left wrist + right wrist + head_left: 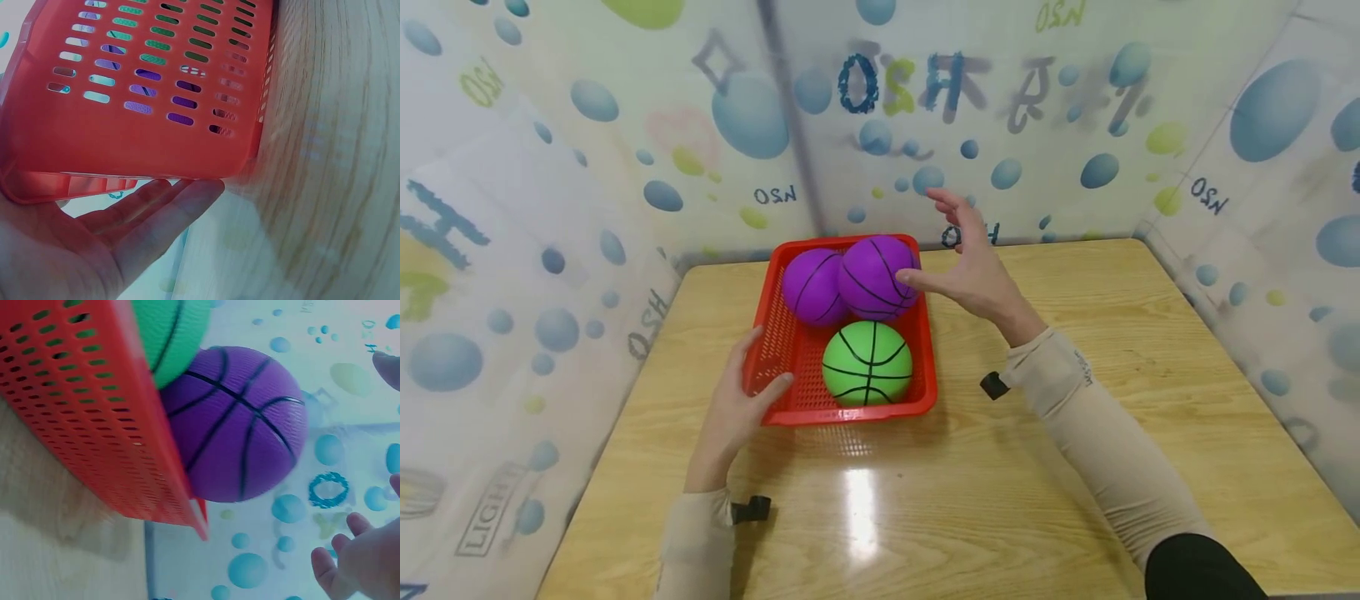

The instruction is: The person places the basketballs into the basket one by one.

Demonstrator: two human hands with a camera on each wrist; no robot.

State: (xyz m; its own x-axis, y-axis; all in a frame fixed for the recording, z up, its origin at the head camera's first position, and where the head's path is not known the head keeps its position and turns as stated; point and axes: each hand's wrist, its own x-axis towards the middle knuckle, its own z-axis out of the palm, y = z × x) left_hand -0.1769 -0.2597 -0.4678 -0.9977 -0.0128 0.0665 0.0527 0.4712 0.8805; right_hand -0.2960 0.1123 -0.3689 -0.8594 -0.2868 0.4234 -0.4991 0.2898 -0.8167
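A red plastic basket (pixel 931 367) with slotted walls stands on the table, holding two purple balls and a green one. The green ball (pixel 868 364) lies at the near end, marked with black basketball lines. Behind it are the left purple ball (pixel 811 287) and the right purple ball (pixel 874 279), which sits higher. My left hand (pixel 737 408) is at the basket's near left corner; its fairly straight fingers touch the outside wall in the left wrist view. With thumb and fingers spread, my right hand (pixel 981 271) hovers beside the right purple ball, apart from it in the right wrist view.
The wooden table (pixel 1037 483) extends around the basket, widest to the right and front. A wall covering (pixel 1045 125) with printed bubbles rises behind the table and along both sides. Small black devices are strapped at both wrists, over light sleeves.
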